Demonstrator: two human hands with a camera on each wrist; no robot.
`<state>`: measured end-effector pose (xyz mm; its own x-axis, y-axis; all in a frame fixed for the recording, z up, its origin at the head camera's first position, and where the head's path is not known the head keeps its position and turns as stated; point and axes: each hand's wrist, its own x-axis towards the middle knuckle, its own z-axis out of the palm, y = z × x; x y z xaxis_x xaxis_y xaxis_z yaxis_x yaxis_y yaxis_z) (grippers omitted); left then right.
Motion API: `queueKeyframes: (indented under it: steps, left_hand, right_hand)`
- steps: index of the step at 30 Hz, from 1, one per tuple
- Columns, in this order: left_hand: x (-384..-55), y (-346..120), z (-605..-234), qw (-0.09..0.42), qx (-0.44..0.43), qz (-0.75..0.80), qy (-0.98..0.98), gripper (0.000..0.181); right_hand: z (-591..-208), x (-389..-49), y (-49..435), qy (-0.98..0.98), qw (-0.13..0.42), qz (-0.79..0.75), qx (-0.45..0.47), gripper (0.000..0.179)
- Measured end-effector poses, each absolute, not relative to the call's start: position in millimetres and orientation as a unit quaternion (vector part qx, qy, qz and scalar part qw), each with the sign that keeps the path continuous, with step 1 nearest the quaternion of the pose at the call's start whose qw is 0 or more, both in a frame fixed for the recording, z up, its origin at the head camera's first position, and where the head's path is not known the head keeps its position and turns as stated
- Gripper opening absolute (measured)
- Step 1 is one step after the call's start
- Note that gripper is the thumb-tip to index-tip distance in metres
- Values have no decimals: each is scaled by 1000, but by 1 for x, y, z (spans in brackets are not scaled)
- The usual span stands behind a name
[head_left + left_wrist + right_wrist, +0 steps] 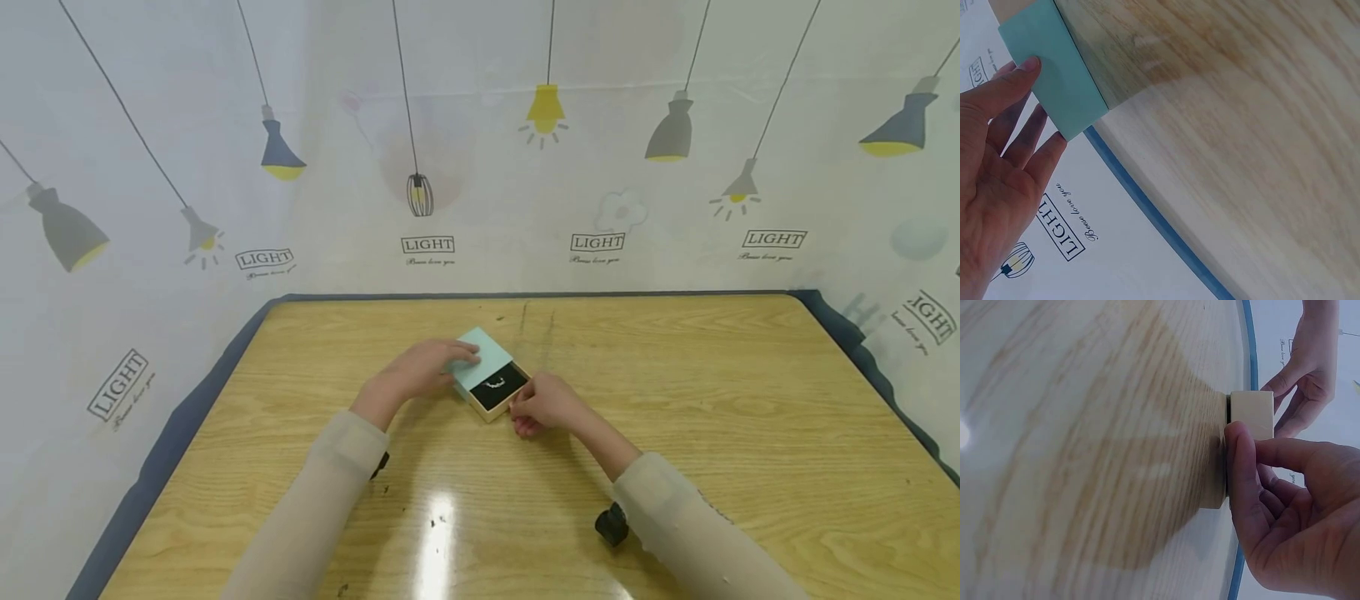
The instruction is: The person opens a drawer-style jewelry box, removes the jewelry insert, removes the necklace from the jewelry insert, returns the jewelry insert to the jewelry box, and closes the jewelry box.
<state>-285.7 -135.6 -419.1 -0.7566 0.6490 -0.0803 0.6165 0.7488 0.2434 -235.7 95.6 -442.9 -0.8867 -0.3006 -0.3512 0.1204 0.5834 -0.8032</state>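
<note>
A small drawer-style jewelry box lies at an angle on the table. Its mint-green sleeve [486, 357] is partly drawn back from a cream inner tray [495, 412]. On the tray's black lining sits a curved, silvery piece of jewelry [496, 383]. My left hand [420, 371] grips the sleeve from the left; in the left wrist view its thumb [1030, 64] lies on the mint face, with the other fingers along the edge. At the tray's near right end, my right hand [546, 403] pinches the edge between thumb and forefinger, its remaining fingers curled under.
The wood-grain table [712, 400] is wide and glossy, with light reflected near its front. A pale curtain [480, 150] printed with lamps and "LIGHT" lettering surrounds its back and sides, with a dark blue border [525, 294] along the table edge.
</note>
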Motion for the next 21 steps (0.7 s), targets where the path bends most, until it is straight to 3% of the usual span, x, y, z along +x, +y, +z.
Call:
queueKeyframes:
  steps: [21]
  left_hand:
    - [-287, -137, -421, 80, 339, 101, 932, 46]
  right_hand:
    - [-440, -231, 99, 862, 232, -446, -70, 19]
